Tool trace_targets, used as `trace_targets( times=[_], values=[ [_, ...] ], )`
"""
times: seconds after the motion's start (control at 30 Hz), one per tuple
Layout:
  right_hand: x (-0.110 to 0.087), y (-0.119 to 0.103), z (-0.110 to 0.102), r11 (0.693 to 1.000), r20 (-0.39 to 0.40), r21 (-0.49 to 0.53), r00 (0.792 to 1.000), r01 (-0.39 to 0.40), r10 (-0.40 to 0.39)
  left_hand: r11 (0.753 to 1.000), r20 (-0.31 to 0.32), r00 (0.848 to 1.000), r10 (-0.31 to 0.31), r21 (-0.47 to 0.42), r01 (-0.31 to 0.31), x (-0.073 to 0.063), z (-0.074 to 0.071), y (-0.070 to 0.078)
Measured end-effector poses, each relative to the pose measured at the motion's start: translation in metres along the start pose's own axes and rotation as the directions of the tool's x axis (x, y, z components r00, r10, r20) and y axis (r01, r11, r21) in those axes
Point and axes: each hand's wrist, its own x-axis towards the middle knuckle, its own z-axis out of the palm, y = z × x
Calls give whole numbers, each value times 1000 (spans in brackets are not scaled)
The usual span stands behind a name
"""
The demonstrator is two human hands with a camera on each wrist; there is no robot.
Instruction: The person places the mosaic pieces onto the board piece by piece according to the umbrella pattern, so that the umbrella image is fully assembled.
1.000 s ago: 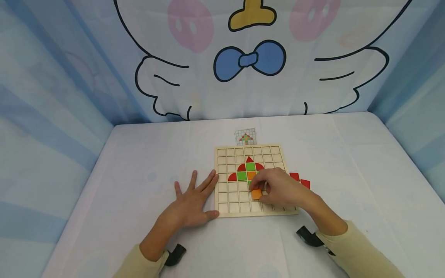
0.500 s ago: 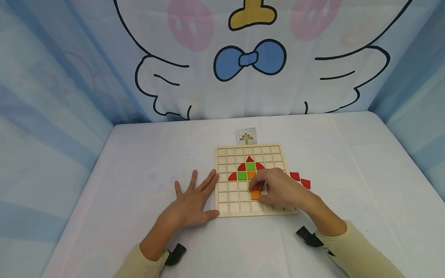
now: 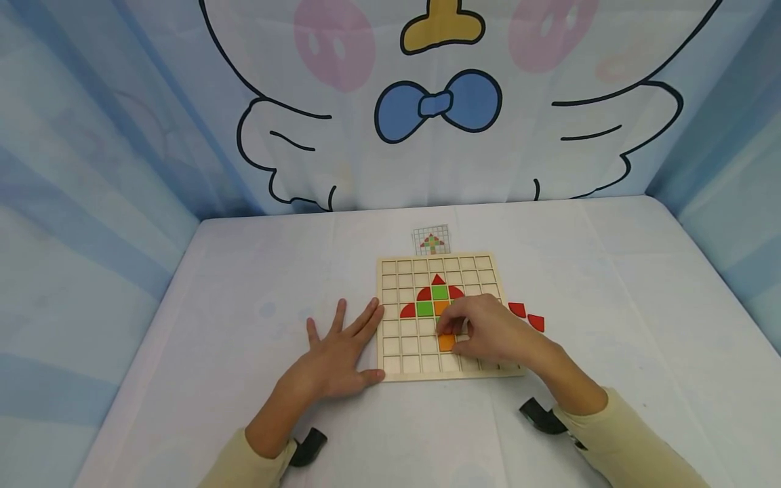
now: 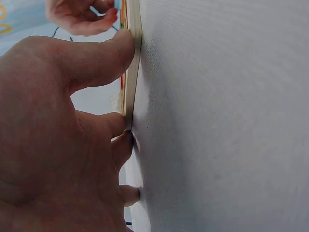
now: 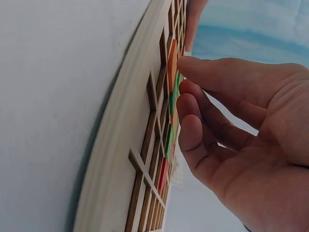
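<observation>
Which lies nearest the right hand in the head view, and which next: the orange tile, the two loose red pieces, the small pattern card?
1. Orange tile, at the right hand's fingertips.
2. Loose red pieces, right of the board.
3. Pattern card, beyond the board's far edge.

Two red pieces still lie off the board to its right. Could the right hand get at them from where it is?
Probably yes. The red pieces lie uncovered on the table beside the right hand, with nothing between; its fingers would first leave the orange tile.

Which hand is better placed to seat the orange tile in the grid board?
Right. The right hand already has its fingertips on the orange tile, over a cell of the grid board. The left hand lies flat on the table against the board's left edge, likely steadying it.
</observation>
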Motion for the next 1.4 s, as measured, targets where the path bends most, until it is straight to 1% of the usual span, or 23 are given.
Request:
trace_targets(
  times=[0.13,0.23,0.4,0.73,0.97,1.17,1.3,1.4],
  values=[
    [-1,1,-4,1000,-17,-7,1000,-12,12,1000,-2,1000,2,-3,-2,0,0,0],
    [-3,3,-9,1000,-32,-8,999,-7,7,1000,-4,1000,5,-8,-5,0,0,0],
    [-9,8,-21,999,-81,-33,997,-20,17,1000,-2,1000,3,-10,-3,-1,0,0],
    [-35,25,-49,991,-162,-74,982,-113,100,1000,3,1000,-2,-12,2,0,1,0],
    [-48,41,-61,977,-200,-103,966,-187,163,1000,5,1000,0,-10,0,0,2,0],
    [-50,54,-65,960,-193,-93,951,-263,242,1000,3,1000,-2,-12,2,0,1,1],
    [-50,59,-68,936,-151,-104,936,-336,319,1000,5,1000,-3,-14,3,0,1,1],
    [-51,62,-69,923,-113,-110,927,-369,357,1000,4,1000,-2,-12,2,1,1,0]
  ],
)
